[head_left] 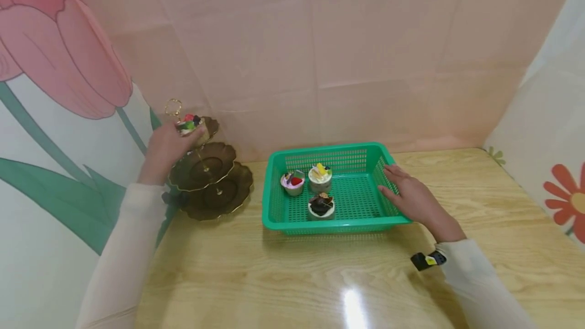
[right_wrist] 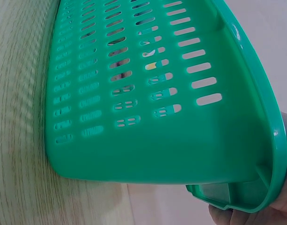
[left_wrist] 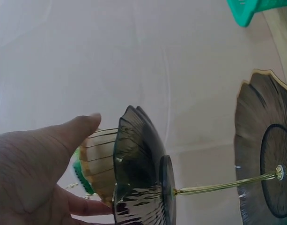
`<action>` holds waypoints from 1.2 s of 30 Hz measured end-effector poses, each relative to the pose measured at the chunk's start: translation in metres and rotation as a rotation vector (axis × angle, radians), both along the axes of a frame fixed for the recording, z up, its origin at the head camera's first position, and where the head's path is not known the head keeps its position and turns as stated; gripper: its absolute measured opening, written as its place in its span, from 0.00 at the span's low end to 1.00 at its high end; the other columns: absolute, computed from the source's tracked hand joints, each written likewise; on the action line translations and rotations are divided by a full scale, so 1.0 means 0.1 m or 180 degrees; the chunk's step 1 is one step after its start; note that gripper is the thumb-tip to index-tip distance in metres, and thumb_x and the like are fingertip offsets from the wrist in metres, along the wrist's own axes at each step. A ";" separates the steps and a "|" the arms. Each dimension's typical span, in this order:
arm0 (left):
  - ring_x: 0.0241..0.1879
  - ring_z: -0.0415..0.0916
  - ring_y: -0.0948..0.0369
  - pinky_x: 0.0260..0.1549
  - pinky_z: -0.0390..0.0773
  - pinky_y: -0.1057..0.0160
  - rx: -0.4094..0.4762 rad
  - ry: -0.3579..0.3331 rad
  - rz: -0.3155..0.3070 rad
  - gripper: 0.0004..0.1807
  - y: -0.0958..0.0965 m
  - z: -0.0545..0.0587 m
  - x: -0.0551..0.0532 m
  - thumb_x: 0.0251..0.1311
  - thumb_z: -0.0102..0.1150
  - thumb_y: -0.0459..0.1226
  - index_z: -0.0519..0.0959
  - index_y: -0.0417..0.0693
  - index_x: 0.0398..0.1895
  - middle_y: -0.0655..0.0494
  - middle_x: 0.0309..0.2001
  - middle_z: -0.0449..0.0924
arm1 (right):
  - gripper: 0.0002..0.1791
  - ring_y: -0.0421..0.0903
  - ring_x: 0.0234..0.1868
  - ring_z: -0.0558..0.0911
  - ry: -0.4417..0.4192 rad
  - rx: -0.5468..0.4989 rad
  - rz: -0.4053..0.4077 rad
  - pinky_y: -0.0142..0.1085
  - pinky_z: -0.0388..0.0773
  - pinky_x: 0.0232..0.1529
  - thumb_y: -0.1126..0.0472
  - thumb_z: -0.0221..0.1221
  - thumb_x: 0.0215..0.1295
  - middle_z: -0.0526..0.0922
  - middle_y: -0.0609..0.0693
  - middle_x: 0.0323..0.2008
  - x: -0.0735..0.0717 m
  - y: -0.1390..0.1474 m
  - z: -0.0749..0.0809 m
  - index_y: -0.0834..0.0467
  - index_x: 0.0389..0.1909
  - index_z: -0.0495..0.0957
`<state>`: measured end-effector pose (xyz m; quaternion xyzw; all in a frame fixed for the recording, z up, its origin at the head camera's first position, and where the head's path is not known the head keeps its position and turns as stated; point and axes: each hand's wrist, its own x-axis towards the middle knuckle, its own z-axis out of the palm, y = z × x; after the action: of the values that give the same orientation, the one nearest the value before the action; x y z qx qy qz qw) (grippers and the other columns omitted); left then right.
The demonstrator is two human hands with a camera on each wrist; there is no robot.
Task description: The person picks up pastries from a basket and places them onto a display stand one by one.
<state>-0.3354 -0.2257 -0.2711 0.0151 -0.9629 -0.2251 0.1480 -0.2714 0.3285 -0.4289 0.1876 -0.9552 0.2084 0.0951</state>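
Observation:
My left hand (head_left: pixel 168 147) holds a fruit-topped cupcake (head_left: pixel 192 125) between thumb and fingers at the top tier of a dark, gold-edged tiered stand (head_left: pixel 215 164). In the left wrist view the ribbed cupcake (left_wrist: pixel 100 157) sits at the top plate (left_wrist: pixel 141 164), with my thumb and fingers on either side of it. My right hand (head_left: pixel 413 194) rests over the right rim of a green plastic basket (head_left: pixel 335 225), its fingers extended. Inside the basket stand a pink cupcake (head_left: pixel 292 184), a yellow-topped cupcake (head_left: pixel 320 176) and a chocolate-topped cupcake (head_left: pixel 321 207).
The stand is at the left of the wooden table (head_left: pixel 228 268), close to the tulip-printed wall (head_left: pixel 68 55). A pink backdrop (head_left: pixel 320 55) hangs behind the table. Another wall with a red flower (head_left: pixel 571 199) bounds the right side.

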 end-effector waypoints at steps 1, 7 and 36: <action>0.44 0.74 0.39 0.42 0.75 0.40 -0.0015 -0.0005 -0.0037 0.48 0.00 0.01 0.02 0.61 0.55 0.70 0.71 0.30 0.56 0.31 0.47 0.76 | 0.36 0.70 0.74 0.57 -0.0013 -0.0010 -0.0005 0.66 0.60 0.66 0.50 0.53 0.79 0.59 0.72 0.74 0.00 0.00 0.00 0.75 0.71 0.61; 0.43 0.74 0.40 0.46 0.75 0.39 -0.0114 -0.0236 -0.0158 0.51 -0.07 0.00 0.30 0.64 0.52 0.69 0.70 0.25 0.60 0.28 0.47 0.75 | 0.35 0.70 0.74 0.57 -0.0104 -0.0032 -0.0026 0.66 0.60 0.66 0.51 0.54 0.78 0.58 0.71 0.74 0.03 0.00 -0.06 0.74 0.72 0.60; 0.41 0.81 0.54 0.40 0.82 0.57 0.0924 0.0466 -0.1330 0.24 0.93 -0.47 0.66 0.65 0.68 0.43 0.77 0.43 0.61 0.48 0.43 0.82 | 0.35 0.69 0.75 0.57 -0.0032 -0.0048 -0.0020 0.66 0.61 0.67 0.53 0.55 0.78 0.58 0.71 0.74 0.01 0.01 -0.02 0.74 0.72 0.61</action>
<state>-0.2692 -0.1331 -0.3178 -0.1793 -0.8895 -0.3871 0.1639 -0.2704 0.3300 -0.4311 0.1828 -0.9546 0.2162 0.0923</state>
